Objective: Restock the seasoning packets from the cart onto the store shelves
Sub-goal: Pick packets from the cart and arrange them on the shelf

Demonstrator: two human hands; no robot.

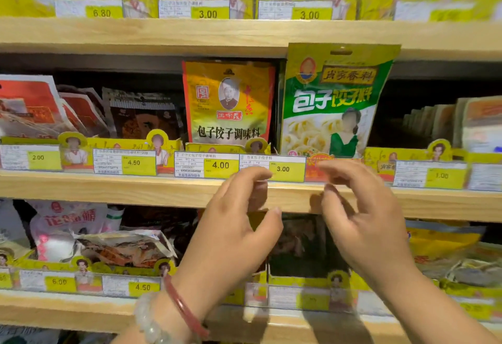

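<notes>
Left hand and right hand loosely curled, empty, below green packet, lower shelf blurred

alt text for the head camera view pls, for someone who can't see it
Two bare hands, left hand and right hand, hover with loosely curled fingers, holding nothing, before a wooden shelf edge under a green seasoning packet standing beside a yellow packet. Yellow price tags line the shelves.
</notes>
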